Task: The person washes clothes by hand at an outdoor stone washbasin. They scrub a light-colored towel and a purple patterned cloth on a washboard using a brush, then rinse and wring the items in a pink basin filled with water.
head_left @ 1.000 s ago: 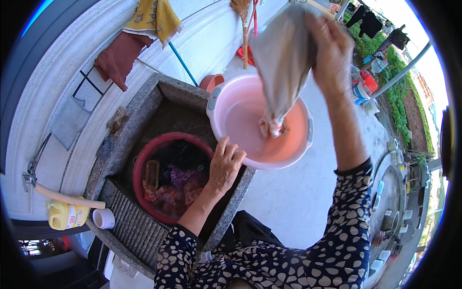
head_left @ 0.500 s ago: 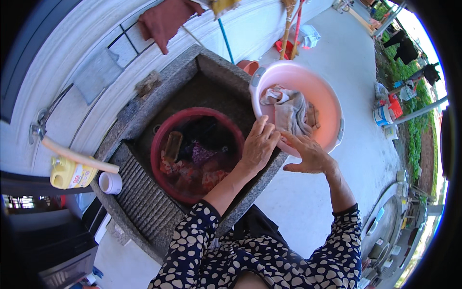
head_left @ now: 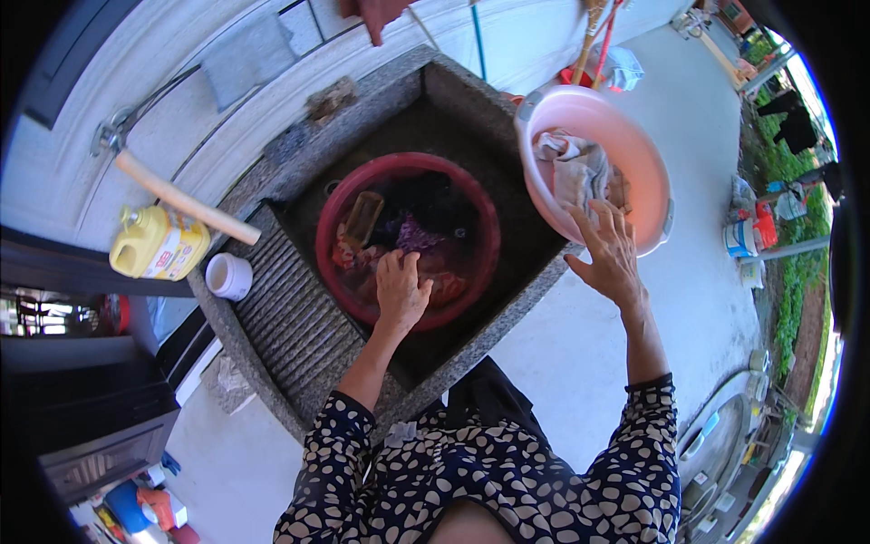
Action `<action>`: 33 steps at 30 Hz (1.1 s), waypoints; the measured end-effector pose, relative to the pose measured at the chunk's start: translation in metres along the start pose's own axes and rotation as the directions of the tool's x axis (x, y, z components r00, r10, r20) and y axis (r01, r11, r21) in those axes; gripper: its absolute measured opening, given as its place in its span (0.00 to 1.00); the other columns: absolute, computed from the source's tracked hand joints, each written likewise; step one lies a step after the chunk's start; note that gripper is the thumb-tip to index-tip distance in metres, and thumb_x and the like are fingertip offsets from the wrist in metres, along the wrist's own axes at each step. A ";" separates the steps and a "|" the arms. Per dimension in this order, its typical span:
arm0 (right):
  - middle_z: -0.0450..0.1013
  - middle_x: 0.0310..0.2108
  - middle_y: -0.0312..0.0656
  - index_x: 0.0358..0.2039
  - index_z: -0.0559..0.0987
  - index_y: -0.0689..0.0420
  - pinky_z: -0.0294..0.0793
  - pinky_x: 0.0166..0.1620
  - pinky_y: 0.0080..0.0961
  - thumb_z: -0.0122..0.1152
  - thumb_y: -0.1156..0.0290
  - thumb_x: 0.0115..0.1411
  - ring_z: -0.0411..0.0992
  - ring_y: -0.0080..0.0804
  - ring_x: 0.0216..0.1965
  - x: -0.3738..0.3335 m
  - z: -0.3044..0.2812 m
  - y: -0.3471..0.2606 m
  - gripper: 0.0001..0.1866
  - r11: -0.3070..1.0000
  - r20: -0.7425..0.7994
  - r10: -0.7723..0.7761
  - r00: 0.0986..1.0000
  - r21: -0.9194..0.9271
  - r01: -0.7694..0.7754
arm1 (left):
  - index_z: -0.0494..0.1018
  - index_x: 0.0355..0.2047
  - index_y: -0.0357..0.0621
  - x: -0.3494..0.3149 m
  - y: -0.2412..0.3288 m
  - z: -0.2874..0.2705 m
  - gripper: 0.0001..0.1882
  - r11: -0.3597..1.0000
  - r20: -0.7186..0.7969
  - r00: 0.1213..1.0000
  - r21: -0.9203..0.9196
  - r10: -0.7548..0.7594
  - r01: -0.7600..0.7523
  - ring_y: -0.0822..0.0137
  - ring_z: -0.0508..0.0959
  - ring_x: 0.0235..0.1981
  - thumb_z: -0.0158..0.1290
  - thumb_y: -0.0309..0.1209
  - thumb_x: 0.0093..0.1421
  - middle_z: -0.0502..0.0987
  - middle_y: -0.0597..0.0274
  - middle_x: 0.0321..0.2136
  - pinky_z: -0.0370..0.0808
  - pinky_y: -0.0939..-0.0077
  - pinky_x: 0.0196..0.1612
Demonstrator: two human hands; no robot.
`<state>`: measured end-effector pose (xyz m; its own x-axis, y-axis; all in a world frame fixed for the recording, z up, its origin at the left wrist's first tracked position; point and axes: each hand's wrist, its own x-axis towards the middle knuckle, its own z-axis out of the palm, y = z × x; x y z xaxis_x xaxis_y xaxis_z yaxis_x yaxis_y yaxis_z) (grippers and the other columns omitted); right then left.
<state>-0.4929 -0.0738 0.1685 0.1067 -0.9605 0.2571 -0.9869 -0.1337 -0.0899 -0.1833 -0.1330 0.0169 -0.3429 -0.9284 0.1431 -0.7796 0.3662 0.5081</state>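
Left hand [head_left: 401,288]: fingers curled downward into the wet laundry [head_left: 412,245] in the red basin [head_left: 349,204]; whether they pinch any fabric cannot be told, since the fingertips are hidden among the cloth. The laundry is a tangle of dark, purple and orange-red pieces lying low in the basin, with a brownish oblong object [head_left: 362,216] among them toward the basin's far left side.

Right hand [head_left: 609,254]: fingers spread and open, gripping nothing, palm over the near rim of the pink basin [head_left: 639,154]. Fingertips lie just beside the grey-beige cloth [head_left: 573,170] bunched inside that basin; contact cannot be told.

The red basin sits inside the stone sink [head_left: 453,100], filling most of its well. The pink basin is perched on the sink's right edge, tilted toward the well.

The ribbed washboard slope [head_left: 290,313] forms the sink's left part. At its far left corner stand a white cup [head_left: 228,276] and a yellow jug [head_left: 159,243]. A tan hose [head_left: 186,201] runs from the wall tap [head_left: 111,138] toward the sink.
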 end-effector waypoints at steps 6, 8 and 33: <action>0.70 0.46 0.40 0.44 0.79 0.52 0.74 0.44 0.41 0.64 0.70 0.49 0.69 0.41 0.49 0.027 0.083 -0.090 0.19 0.895 0.114 -0.313 0.943 0.366 0.253 | 0.64 0.57 0.44 -0.052 -0.055 0.013 0.30 0.966 0.299 0.946 0.253 -0.126 0.049 0.52 0.61 0.62 0.58 0.37 0.55 0.64 0.55 0.57 0.59 0.45 0.61; 0.70 0.45 0.43 0.43 0.78 0.51 0.76 0.43 0.44 0.58 0.69 0.54 0.70 0.44 0.49 0.042 0.145 -0.107 0.15 0.911 0.297 -0.297 0.907 0.374 0.176 | 0.64 0.57 0.44 -0.056 -0.062 0.019 0.28 0.965 0.377 0.911 0.255 -0.164 0.068 0.52 0.61 0.62 0.56 0.37 0.57 0.63 0.55 0.58 0.57 0.41 0.62; 0.74 0.37 0.54 0.35 0.76 0.60 0.73 0.44 0.49 0.63 0.65 0.52 0.73 0.58 0.40 0.075 0.349 -0.142 0.14 0.896 0.376 0.079 0.923 0.380 -0.231 | 0.65 0.53 0.40 -0.028 -0.074 0.074 0.22 0.924 0.513 0.792 0.004 -0.330 0.382 0.48 0.71 0.53 0.51 0.28 0.57 0.70 0.46 0.52 0.70 0.56 0.51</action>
<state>-0.3024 -0.2122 -0.1356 0.0658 -0.9892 -0.1313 -0.8630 0.0096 -0.5051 -0.1551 -0.1294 -0.0878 -0.2835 -0.8242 -0.4903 -0.8536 -0.0162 0.5208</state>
